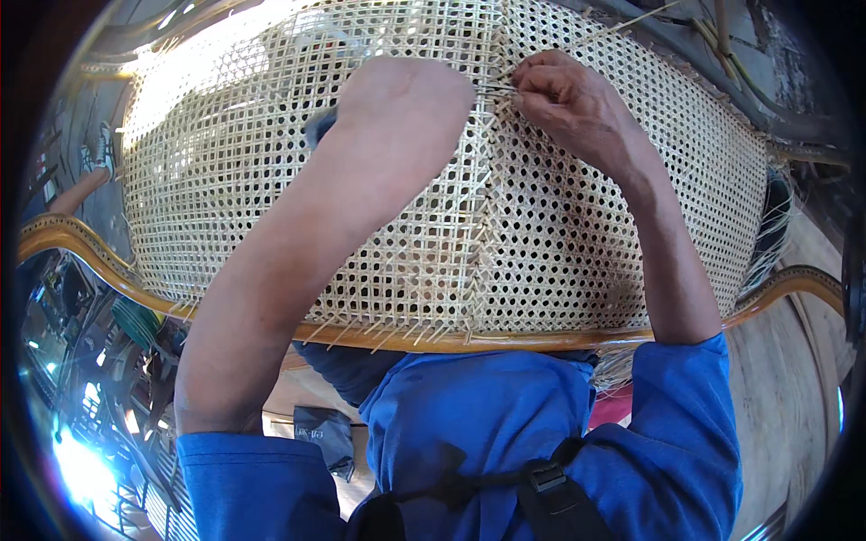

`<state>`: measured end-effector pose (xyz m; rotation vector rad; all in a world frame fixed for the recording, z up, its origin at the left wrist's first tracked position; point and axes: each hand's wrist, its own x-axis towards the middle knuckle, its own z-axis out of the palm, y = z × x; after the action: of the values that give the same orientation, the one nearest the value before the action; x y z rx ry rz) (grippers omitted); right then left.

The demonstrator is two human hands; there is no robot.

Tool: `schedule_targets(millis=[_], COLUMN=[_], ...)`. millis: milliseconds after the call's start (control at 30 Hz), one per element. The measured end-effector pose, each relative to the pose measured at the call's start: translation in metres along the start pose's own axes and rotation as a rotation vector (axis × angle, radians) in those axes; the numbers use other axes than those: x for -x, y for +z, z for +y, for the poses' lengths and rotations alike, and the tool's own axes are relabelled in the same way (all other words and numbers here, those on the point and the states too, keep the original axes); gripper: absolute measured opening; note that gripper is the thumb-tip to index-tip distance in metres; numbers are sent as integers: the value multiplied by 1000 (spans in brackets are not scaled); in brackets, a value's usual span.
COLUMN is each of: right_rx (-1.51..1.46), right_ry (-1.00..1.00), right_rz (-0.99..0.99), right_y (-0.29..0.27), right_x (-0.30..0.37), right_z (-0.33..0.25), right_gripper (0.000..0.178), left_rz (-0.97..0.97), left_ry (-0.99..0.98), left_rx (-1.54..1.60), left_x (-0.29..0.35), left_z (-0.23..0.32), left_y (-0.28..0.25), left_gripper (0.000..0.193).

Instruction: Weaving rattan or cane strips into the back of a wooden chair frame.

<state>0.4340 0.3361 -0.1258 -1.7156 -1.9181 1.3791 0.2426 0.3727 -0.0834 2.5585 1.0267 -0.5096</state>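
A large woven cane panel (397, 243) spreads before me, with a thicker braided seam (487, 212) running down its middle. Just right of the seam's upper part, my right hand (573, 99) is closed in a pinch on a thin cane strand (494, 88). The strand crosses the seam toward my left hand (406, 90), which lies low over the weave on the seam's other side. The back of that hand and the wrist face up and hide its fingers. Another loose cane strand (622, 29) sticks out beyond my right hand.
A curved varnished wooden rail (433, 341) borders the panel's near edge, with short cane ends poking over it. Loose cane strands (774, 239) hang at the right edge. Another person's foot (101, 149) shows at far left. A dark bag (323, 439) lies below the rail.
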Motion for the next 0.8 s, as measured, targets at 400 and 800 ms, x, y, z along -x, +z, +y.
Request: schedule_targets(millis=[400, 800], right_rx=[529, 276], right_ry=[-323, -435], right_rz=[138, 109], right_y=[12, 5], right_x=[-20, -20], right_z=[-18, -4], right_gripper=[18, 14], left_rz=[-90, -55], left_ry=[-83, -292], left_rx=[60, 391], left_x=[-9, 21], left_z=[-12, -30], left_y=[-10, 1], left_gripper=[35, 47])
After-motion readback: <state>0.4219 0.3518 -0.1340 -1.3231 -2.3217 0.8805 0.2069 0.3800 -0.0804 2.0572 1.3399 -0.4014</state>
